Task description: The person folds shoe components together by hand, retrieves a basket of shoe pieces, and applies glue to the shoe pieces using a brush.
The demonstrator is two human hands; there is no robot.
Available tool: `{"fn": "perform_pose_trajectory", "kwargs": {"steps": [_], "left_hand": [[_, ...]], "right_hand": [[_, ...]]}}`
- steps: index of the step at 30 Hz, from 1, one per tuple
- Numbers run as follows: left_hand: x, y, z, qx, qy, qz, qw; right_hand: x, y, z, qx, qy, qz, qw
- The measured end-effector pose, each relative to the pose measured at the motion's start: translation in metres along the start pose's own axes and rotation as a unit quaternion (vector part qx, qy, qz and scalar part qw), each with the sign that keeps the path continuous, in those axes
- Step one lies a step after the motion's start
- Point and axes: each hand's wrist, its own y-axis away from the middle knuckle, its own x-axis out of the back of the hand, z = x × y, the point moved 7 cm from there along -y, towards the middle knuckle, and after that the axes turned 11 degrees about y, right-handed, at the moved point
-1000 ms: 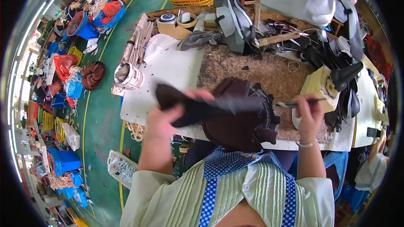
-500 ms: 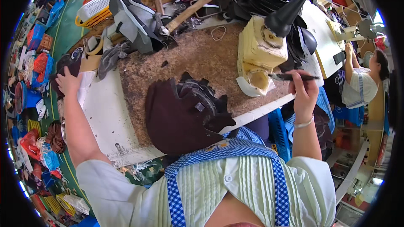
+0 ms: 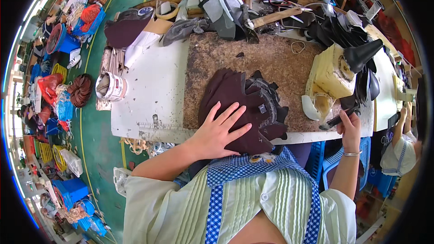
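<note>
My left hand (image 3: 222, 131) lies open, fingers spread, on a stack of dark maroon fabric pieces (image 3: 221, 92) at the table's front edge. Black notched pieces (image 3: 264, 91) with greyish edges overlap the stack's right side. In my right hand (image 3: 350, 129) is a dark-handled brush (image 3: 335, 121), gripped by closed fingers at the right front of the table. The brush's lower end points left, just below a yellowed, cut-open plastic jug (image 3: 334, 74) with dried residue around its opening.
A brown work board (image 3: 253, 58) covers mid-table. Another maroon piece (image 3: 124, 31) lies at far left, above a white tub (image 3: 110, 86). Toward the back are a hammer (image 3: 275, 17), grey cut pieces (image 3: 221, 9) and black pieces (image 3: 337, 29). A co-worker (image 3: 400, 149) sits at right.
My left hand has come from the maroon piece at far left onto the maroon stack before me. My right hand has lowered the brush from the jug's opening. The view has shifted left.
</note>
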Motion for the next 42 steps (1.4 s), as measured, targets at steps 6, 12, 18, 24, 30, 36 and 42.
{"fn": "perform_pose_trajectory", "kwargs": {"steps": [6,12,18,24,30,36,42], "left_hand": [[-0.004,0.004,0.0,0.039,0.002,-0.007,0.999],[-0.003,0.006,-0.001,0.057,0.012,-0.026,0.998],[0.001,0.003,0.0,0.073,0.032,-0.002,0.997],[0.001,0.004,0.001,0.072,0.028,0.006,0.997],[0.003,0.002,0.002,0.097,0.037,0.006,0.995],[0.001,0.005,0.002,0.093,0.049,0.037,0.994],[0.004,0.005,0.002,0.107,0.049,0.049,0.992]], "right_hand": [[-0.091,0.008,-0.091,0.157,-0.195,-0.129,0.96],[-0.26,0.011,-0.204,0.403,-0.012,-0.408,0.819],[-0.316,0.01,-0.213,0.374,0.314,-0.396,0.777],[-0.312,0.037,-0.209,0.457,0.277,-0.417,0.735],[-0.262,0.036,-0.183,0.479,0.247,-0.336,0.772],[-0.227,0.05,-0.155,0.386,0.389,-0.27,0.792],[-0.225,0.049,-0.136,0.439,0.301,-0.265,0.804]]}}
